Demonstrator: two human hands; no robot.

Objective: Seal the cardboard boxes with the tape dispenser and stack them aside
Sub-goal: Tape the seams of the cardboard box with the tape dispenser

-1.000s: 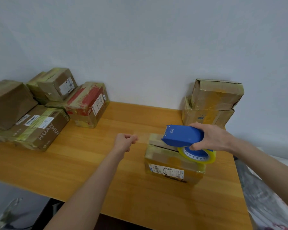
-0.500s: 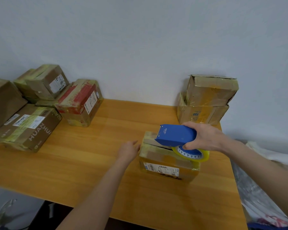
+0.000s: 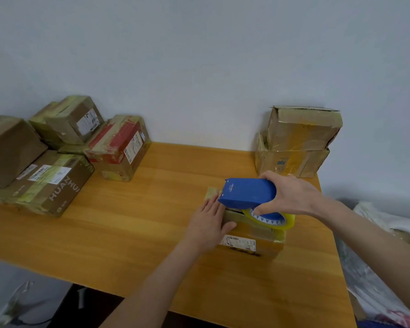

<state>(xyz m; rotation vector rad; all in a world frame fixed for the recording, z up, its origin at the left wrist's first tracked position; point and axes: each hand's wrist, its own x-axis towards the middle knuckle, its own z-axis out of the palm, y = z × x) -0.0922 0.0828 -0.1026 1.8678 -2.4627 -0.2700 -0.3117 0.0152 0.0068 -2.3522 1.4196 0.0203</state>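
Taping in progress on a small cardboard box point(image 3: 251, 235) lying on the wooden bench point(image 3: 152, 221), near its right edge. Right hand point(image 3: 288, 195) clamped around the blue tape dispenser point(image 3: 247, 192), fingers wrapped over the rear of the housing, thumb underneath by the yellowish tape roll point(image 3: 270, 220). Dispenser nose down at the box's far-left top edge, roll resting over the box top. Left hand point(image 3: 208, 223) laid flat on the box's left end, fingers straight and spread, thumb hooked over the near top edge; pressing, not gripping. White shipping label point(image 3: 238, 242) facing forward on the box front. Behind the box, against the wall point(image 3: 199, 67): two taped boxes stacked point(image 3: 298, 140). Far left of the box: a pile of taped cartons point(image 3: 57, 150), one lettered "HUAN" point(image 3: 52, 181).
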